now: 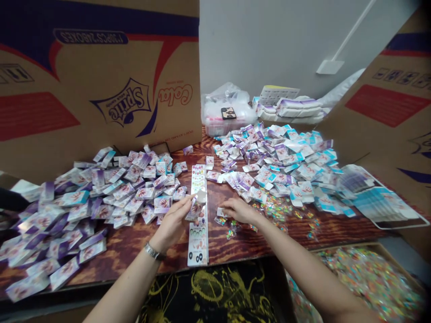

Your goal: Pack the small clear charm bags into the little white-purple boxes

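Note:
My left hand [175, 220] is closed on a small purple and white box [199, 200], held just above a long card of printed nail samples [198, 215] that lies on the wooden table [235, 244]. A watch sits on that wrist. My right hand [239, 210] rests palm down on the table, its fingers pinched on a small clear packet [222, 212]. More shiny packets [276, 211] are strewn to its right. A big pile of small boxes [101, 197] lies to the left and another pile of flat boxes [286, 161] to the right.
Tall cardboard cartons [101, 89] stand behind and to the right [387, 112]. A clear plastic bin [225, 116] with a phone on it sits at the back. A stack of flat sheets [380, 197] lies far right. A carton of shiny packets [363, 278] is below right.

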Available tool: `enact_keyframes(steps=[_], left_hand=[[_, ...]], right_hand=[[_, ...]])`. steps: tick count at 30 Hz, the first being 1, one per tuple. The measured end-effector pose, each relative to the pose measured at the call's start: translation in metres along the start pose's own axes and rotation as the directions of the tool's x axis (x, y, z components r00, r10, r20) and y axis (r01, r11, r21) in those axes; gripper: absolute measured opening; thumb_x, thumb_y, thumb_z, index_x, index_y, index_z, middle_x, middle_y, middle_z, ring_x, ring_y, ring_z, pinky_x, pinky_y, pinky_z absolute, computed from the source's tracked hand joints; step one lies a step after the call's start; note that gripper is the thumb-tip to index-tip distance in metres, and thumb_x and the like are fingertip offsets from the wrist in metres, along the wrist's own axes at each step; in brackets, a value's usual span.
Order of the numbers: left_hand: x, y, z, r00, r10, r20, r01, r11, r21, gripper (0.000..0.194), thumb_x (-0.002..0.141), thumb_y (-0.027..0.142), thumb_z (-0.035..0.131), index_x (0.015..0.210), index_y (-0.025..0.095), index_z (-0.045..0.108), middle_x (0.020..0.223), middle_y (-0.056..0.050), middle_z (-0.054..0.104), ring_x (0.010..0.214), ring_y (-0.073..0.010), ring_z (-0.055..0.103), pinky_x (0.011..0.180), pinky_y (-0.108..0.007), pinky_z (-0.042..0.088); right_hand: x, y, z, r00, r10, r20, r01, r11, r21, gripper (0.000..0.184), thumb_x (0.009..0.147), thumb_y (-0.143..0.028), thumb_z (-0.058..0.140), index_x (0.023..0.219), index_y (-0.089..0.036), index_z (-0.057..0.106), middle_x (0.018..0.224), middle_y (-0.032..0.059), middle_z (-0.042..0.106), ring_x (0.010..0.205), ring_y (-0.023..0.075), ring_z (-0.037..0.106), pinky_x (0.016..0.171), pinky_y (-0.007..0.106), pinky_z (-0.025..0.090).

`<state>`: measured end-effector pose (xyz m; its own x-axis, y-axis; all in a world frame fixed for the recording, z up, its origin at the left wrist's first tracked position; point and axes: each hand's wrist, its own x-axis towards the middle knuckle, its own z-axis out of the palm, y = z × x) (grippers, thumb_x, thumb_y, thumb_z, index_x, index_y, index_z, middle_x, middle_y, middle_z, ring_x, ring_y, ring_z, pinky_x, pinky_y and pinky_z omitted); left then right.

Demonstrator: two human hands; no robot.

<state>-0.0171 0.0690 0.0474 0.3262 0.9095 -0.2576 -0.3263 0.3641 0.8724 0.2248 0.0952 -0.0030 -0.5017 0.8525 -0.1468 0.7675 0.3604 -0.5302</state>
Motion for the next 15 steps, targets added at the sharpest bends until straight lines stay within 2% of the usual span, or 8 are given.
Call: enact_keyframes(steps=[3, 8, 12, 15], left_hand=[[-0.021, -0.012, -0.003, 0.991, -0.1, -0.087, 0.083, 0.981, -0.175, 0.035, 0.075, 0.035, 0.067, 0.104, 0.015, 0.06, 0.084, -0.004, 0.065, 0.065, -0.0165, 0.063, 0.047, -0.022, 0.045], [-0.038, -0.027, -0.002, 0.97, -0.186, -0.156, 0.132, 0.943, -0.305, 0.031, 0.076, 0.03, 0.067, 0.1, 0.015, 0.056, 0.076, -0.004, 0.065, 0.057, -0.0165, 0.064, 0.037, -0.018, 0.04], [-0.041, -0.035, -0.003, 0.95, -0.272, -0.154, 0.203, 0.912, -0.356, 0.026, 0.084, 0.03, 0.056, 0.105, 0.014, 0.052, 0.081, -0.01, 0.068, 0.051, -0.0149, 0.062, 0.033, -0.015, 0.034], [-0.042, -0.039, -0.004, 0.939, -0.318, -0.128, 0.254, 0.897, -0.363, 0.027, 0.088, 0.033, 0.048, 0.105, 0.012, 0.052, 0.079, -0.014, 0.069, 0.045, -0.0125, 0.059, 0.031, -0.014, 0.032]], right_hand=[[0.012, -0.001, 0.008, 0.998, 0.053, 0.021, -0.052, 0.997, -0.06, 0.021, 0.079, -0.018, 0.059, 0.099, -0.016, 0.063, 0.091, 0.0071, 0.067, 0.083, 0.0199, 0.06, 0.069, 0.024, 0.041], [0.013, -0.002, 0.01, 0.993, 0.117, 0.024, -0.112, 0.982, -0.153, 0.016, 0.079, -0.025, 0.06, 0.089, -0.013, 0.06, 0.09, 0.0123, 0.064, 0.081, 0.0225, 0.06, 0.066, 0.026, 0.038], [0.001, -0.02, 0.0, 0.996, 0.09, -0.002, -0.089, 0.983, -0.161, 0.017, 0.088, -0.032, 0.051, 0.095, -0.017, 0.056, 0.088, 0.0073, 0.064, 0.081, 0.0197, 0.059, 0.069, 0.026, 0.039], [-0.011, -0.041, -0.011, 0.986, -0.038, -0.162, 0.016, 0.99, -0.14, 0.021, 0.089, -0.03, 0.05, 0.108, -0.02, 0.052, 0.098, 0.0058, 0.063, 0.089, 0.0194, 0.057, 0.074, 0.028, 0.04]])
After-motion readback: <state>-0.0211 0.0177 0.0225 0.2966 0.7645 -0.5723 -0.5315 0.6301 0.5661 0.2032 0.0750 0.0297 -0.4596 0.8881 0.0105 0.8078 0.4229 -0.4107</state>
